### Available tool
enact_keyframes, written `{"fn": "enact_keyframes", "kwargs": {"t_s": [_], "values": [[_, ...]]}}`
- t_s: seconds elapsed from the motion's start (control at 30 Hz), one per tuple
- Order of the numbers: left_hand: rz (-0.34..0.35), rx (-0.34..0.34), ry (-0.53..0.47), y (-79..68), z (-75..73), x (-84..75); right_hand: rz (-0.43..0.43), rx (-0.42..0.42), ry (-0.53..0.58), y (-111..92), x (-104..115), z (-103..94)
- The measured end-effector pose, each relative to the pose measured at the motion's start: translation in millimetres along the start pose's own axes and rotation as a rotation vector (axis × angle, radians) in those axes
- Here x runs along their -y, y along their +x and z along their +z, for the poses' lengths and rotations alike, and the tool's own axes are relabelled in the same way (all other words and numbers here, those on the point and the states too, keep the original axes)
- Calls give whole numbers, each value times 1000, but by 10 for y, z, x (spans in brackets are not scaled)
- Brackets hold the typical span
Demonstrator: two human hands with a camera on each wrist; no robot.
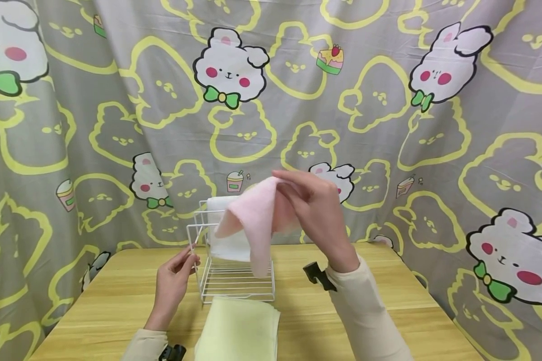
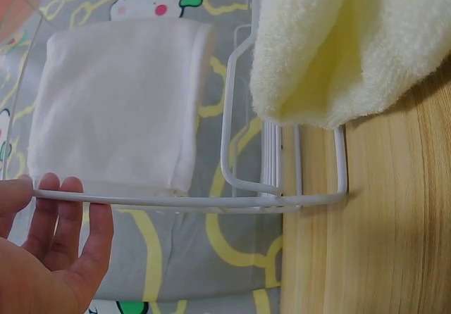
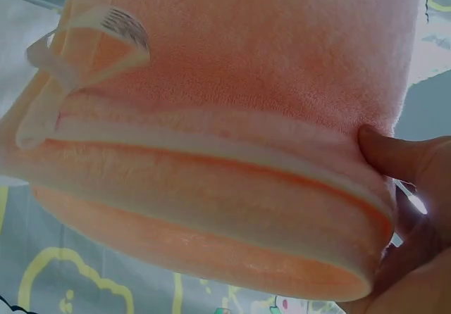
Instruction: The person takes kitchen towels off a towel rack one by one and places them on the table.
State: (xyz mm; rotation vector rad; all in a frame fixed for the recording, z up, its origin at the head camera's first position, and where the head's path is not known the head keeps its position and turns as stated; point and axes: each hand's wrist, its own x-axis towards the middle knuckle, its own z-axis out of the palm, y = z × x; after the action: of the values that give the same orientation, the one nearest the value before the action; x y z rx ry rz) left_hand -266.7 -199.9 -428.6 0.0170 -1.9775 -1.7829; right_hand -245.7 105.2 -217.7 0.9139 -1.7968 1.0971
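Observation:
My left hand (image 1: 173, 278) grips the left side of a white wire rack (image 2: 176, 201), thumb and fingers on either side of a rod. Above the rack, my right hand (image 1: 320, 213) pinches a pink towel (image 1: 255, 215) near its top, and the cloth drapes down in folds. In the right wrist view a looped white label (image 3: 127, 25) sticks out from the pink towel's edge. A folded white towel (image 1: 226, 245) hangs in the rack toward the back, partly hidden by the pink one. In front of the rack lies a folded pale yellow towel (image 1: 239, 331).
The rack and the yellow towel are on a light wooden table (image 1: 366, 306). Behind the table hangs a grey curtain (image 1: 298, 115) with rabbit prints. A black buckle (image 1: 318, 276) sits at my right wrist, and a dark strap (image 1: 172, 352) at my left.

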Motion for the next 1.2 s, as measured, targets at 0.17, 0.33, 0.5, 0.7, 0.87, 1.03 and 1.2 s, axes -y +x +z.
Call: {"fn": "enact_keyframes", "kwargs": {"t_s": [0.17, 0.33, 0.5, 0.7, 0.87, 1.03, 1.2], "values": [[0, 0, -4, -4, -4, -5, 14, -25, -17, -107, 18, -95], [7, 8, -7, -6, -6, -9, 3, -34, -32, -202, 22, -174], [14, 9, -16, 12, -2, 4, 25, -50, -48, -308, 21, -263], [8, 1, -20, 31, 3, 13, 45, -56, -58, -424, 22, -335], [11, -4, -17, 34, 4, 13, 60, -37, -98, -530, 5, -363], [3, -3, -17, 29, 6, 11, 91, -23, -119, -656, -31, -402], [-6, -8, -16, 22, 8, 5, 88, -8, -124, -785, -107, -424]]}}
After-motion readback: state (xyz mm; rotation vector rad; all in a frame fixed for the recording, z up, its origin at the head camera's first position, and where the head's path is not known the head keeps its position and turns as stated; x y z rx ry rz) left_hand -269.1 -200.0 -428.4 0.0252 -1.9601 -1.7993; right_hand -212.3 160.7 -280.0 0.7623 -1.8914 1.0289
